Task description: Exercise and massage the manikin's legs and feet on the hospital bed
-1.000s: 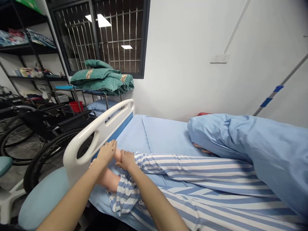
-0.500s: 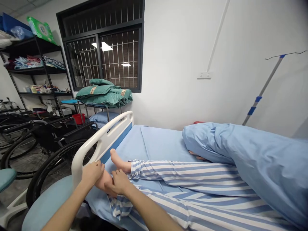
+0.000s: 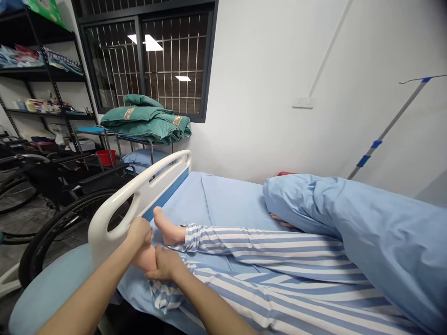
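Head view: left hand (image 3: 139, 231) curled closed over a bare foot (image 3: 145, 258), right hand (image 3: 164, 263) clamped around its other side, both gripping it just beside the white bed side rail (image 3: 139, 186). That foot ends the nearer leg of blue-striped pajama trousers (image 3: 265, 251); a second bare foot (image 3: 167, 230) lies just beyond it, toes up. Surface: light-blue bed sheet (image 3: 230, 200), with a blue quilt (image 3: 349, 214) bunched along the far side. Past the side rail: black wheelchair (image 3: 59, 195), folded green quilts (image 3: 146, 121), red bucket (image 3: 105, 157), barred window (image 3: 171, 60), metal shelving (image 3: 45, 70), and, further right along the white wall, an IV pole (image 3: 387, 125).
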Action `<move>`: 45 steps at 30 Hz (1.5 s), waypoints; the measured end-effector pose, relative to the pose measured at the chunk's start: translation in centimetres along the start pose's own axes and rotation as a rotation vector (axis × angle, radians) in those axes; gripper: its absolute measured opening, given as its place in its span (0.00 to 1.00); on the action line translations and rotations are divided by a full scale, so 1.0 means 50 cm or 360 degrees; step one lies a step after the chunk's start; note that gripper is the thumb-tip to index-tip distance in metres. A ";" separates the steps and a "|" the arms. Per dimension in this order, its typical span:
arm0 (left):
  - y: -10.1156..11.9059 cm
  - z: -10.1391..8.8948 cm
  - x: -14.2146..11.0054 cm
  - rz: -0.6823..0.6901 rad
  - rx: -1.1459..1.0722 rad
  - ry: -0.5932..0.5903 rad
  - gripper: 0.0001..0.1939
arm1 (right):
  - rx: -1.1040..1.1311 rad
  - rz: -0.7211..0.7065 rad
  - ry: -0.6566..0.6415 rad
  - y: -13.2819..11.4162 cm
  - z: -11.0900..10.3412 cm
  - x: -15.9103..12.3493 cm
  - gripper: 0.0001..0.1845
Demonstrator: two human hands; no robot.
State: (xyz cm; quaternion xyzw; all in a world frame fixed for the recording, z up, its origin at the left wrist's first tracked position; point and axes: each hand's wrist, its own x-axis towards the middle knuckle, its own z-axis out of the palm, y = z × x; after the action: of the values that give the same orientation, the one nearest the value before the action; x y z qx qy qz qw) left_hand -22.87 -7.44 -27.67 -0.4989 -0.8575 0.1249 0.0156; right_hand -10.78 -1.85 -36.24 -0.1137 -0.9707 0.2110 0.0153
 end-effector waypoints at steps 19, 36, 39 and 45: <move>0.003 0.031 -0.064 -0.0658 -0.0341 0.0548 0.22 | -0.0052 0.0045 -0.0020 -0.005 0.010 -0.001 0.36; -0.025 0.004 -0.161 -0.0439 -0.0162 0.0432 0.21 | -0.0134 0.0035 0.0042 -0.028 0.007 -0.023 0.35; -0.022 -0.020 -0.150 -0.0353 -0.0122 0.0378 0.19 | -0.0148 0.0033 0.0076 -0.028 0.009 -0.025 0.34; -0.003 -0.029 -0.108 -0.0293 -0.0042 0.0219 0.18 | -0.0139 0.0026 0.0052 -0.029 0.005 -0.026 0.34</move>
State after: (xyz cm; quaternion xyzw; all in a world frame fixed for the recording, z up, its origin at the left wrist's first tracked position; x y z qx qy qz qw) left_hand -20.06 -11.87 -25.70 -0.4256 -0.8982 0.0771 0.0791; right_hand -9.82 -3.52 -35.87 -0.1256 -0.9777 0.1666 0.0244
